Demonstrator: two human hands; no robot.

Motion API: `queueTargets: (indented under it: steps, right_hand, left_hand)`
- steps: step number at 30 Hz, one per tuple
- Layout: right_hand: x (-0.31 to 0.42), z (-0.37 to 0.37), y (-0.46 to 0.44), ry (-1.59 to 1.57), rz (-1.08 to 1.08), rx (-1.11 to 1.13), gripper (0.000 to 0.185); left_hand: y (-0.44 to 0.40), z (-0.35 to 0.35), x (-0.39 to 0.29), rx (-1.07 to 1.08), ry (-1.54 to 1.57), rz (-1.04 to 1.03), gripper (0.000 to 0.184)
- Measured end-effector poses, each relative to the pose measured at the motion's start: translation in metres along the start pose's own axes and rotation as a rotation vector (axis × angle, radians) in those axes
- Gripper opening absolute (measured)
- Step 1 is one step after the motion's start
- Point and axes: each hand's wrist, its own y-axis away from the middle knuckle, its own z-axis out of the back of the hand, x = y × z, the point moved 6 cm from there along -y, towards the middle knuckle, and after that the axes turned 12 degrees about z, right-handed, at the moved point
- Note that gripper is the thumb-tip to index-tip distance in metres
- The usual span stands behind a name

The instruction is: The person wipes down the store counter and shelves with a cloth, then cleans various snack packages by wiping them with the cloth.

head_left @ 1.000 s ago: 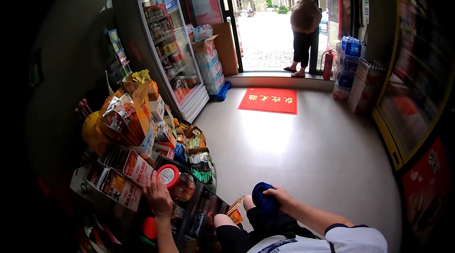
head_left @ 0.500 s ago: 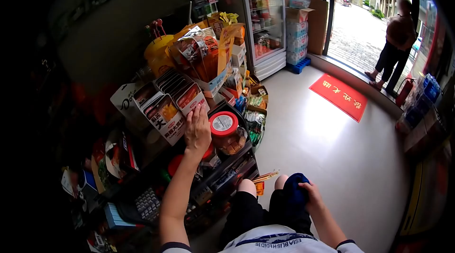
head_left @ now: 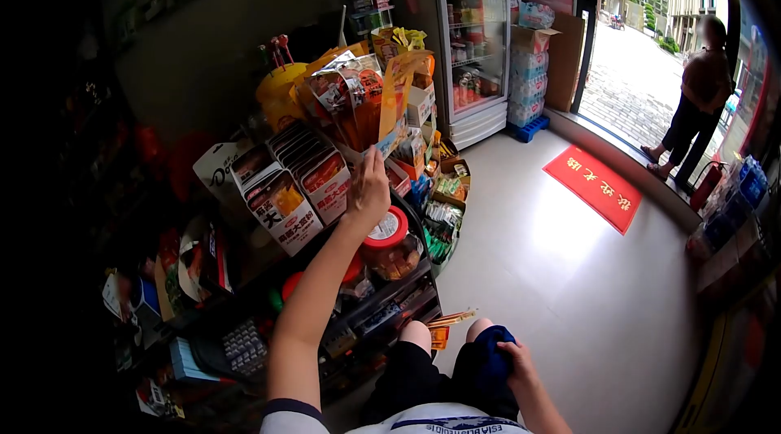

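Observation:
My left hand reaches over the counter with its fingers stretched out and close together, at the front of a display box of orange snack packets. Whether the fingertips touch the box is hard to tell. Just left of that hand are white-fronted boxes packed with flat snack packets. A clear jar with a red lid stands below and right of the wrist. Down at my knee, my right hand is closed on a dark blue cloth.
A keyboard lies at the counter's lower left. Beyond the counter stand a glass-door fridge and stacked bottled water. A red mat lies before the doorway, where a person stands. Several thin sticks jut out by my knees.
My left hand has moved off the white-fronted snack boxes, up and right to the orange packet display. My right hand stays on the blue cloth. The view has shifted slightly.

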Motion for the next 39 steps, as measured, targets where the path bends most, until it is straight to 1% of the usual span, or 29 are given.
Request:
queueTargets:
  steps: [1, 2, 4, 5, 6, 8, 11, 14, 15, 18, 21, 23, 27, 28, 32, 36, 38, 39]
  right_hand:
    - [0.001, -0.003, 0.001, -0.005, 0.0, 0.0, 0.031]
    - [0.003, -0.006, 0.003, -0.012, 0.0, -0.002, 0.031]
    - [0.002, -0.005, 0.004, -0.035, 0.004, 0.001, 0.033]
    - [-0.002, -0.001, 0.005, -0.058, 0.006, 0.001, 0.033]
    - [-0.005, 0.0, 0.004, -0.073, 0.008, 0.012, 0.034]
    - [-0.007, 0.006, 0.005, -0.064, 0.005, 0.0, 0.034]
    - [-0.01, 0.016, 0.004, -0.052, -0.008, -0.029, 0.034]
    - [-0.007, 0.019, 0.005, -0.046, -0.003, -0.044, 0.033]
    - [-0.005, 0.018, 0.005, -0.045, 0.002, -0.045, 0.033]
    - [0.001, 0.016, 0.003, -0.025, 0.018, -0.009, 0.033]
    - [0.006, 0.012, -0.001, -0.018, 0.018, 0.03, 0.037]
    - [0.014, 0.004, -0.007, -0.029, 0.031, 0.063, 0.037]
    - [0.044, -0.035, -0.032, -0.023, 0.069, 0.172, 0.036]
    - [0.054, -0.049, -0.042, -0.032, 0.094, 0.23, 0.041]
    - [0.1, -0.122, -0.087, 0.051, 0.319, 0.374, 0.052]
    - [0.122, -0.205, -0.133, 0.095, 0.297, 0.545, 0.043]
    - [0.124, -0.238, -0.166, 0.105, 0.314, 0.539, 0.042]
    - [0.123, -0.252, -0.18, 0.095, 0.285, 0.522, 0.042]
  left_hand:
    - [-0.01, -0.006, 0.001, 0.057, -0.06, 0.046, 0.049]
    - [-0.02, -0.012, 0.004, 0.104, -0.049, 0.17, 0.048]
    - [-0.035, -0.014, 0.002, 0.283, -0.129, 0.32, 0.042]
    - [-0.043, -0.019, 0.002, 0.33, -0.196, 0.376, 0.038]
    - [-0.048, -0.02, 0.002, 0.298, -0.249, 0.394, 0.033]
    - [-0.053, -0.023, 0.006, 0.304, -0.317, 0.466, 0.029]
    - [-0.058, -0.033, 0.013, 0.281, -0.329, 0.494, 0.023]
    - [-0.062, -0.032, 0.018, 0.272, -0.303, 0.544, 0.02]
    - [-0.063, -0.032, 0.02, 0.238, -0.277, 0.547, 0.019]
    - [-0.063, -0.034, 0.023, 0.231, -0.226, 0.57, 0.015]
    - [-0.064, -0.033, 0.022, 0.204, -0.179, 0.593, 0.016]
    - [-0.065, -0.036, 0.023, 0.199, -0.161, 0.56, 0.015]
    - [-0.065, -0.034, 0.019, 0.132, -0.157, 0.485, 0.016]
    - [-0.064, -0.031, 0.016, 0.131, -0.157, 0.471, 0.017]
    - [-0.06, -0.022, 0.013, 0.111, -0.138, 0.4, 0.018]
    - [-0.049, -0.019, 0.01, 0.091, -0.086, 0.368, 0.019]
    - [-0.044, -0.016, 0.009, 0.105, -0.067, 0.391, 0.02]
    - [-0.041, -0.01, 0.006, 0.107, -0.05, 0.385, 0.02]
